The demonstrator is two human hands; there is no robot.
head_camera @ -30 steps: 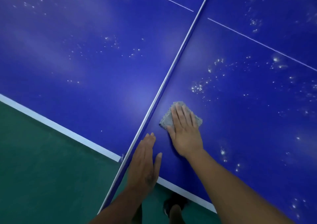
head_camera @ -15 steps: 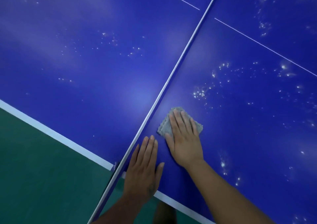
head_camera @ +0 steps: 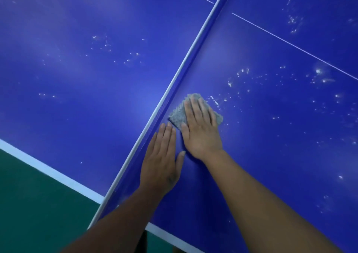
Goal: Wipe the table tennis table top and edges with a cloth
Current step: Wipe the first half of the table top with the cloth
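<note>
Blue table top (head_camera: pixel 77 78), white border lines. Pale seam (head_camera: pixel 193 47) runs diagonally through centre frame. Grey cloth (head_camera: pixel 177 115) lies flat just right of the seam. White specks (head_camera: pixel 242 72) scattered, densest right half.

A small grey cloth (head_camera: pixel 177 115), nubbly and folded into a pad, lies flat on the blue surface (head_camera: pixel 280 146), just beside the white-edged middle seam. White specks dot the blue around it.

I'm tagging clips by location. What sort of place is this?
Probably a sports hall or games room: a blue table tennis table, its white edge line, and a green sports-type floor beneath. No more of the room shows.
</note>
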